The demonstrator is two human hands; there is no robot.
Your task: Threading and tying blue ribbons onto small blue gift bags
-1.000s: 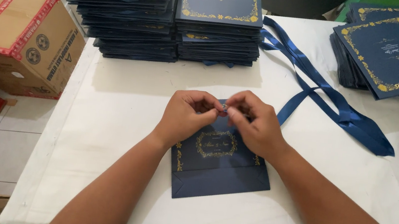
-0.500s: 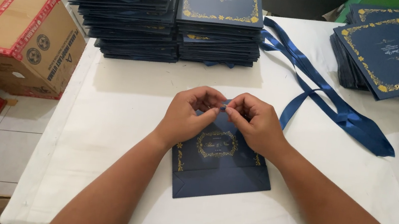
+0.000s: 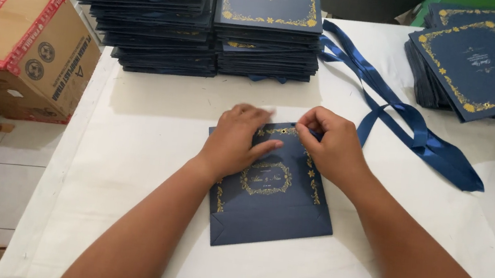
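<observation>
The left hand (image 3: 236, 139) lies loosely open, flat on the navy paper bag (image 3: 269, 208). The right hand (image 3: 332, 144) pinches the blue ribbon (image 3: 410, 129) at the bag's top edge.

Both forearms are bare from the near edge of the view up to the wrists, with no sleeve showing. The left hand (image 3: 236, 139) and the right hand (image 3: 332, 145) are bare too: no glove, ring, watch or bracelet is visible on either.

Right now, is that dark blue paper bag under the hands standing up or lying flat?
Lying flat. The paper bag rests folded on the white table, its bottom flap creased over.
</observation>
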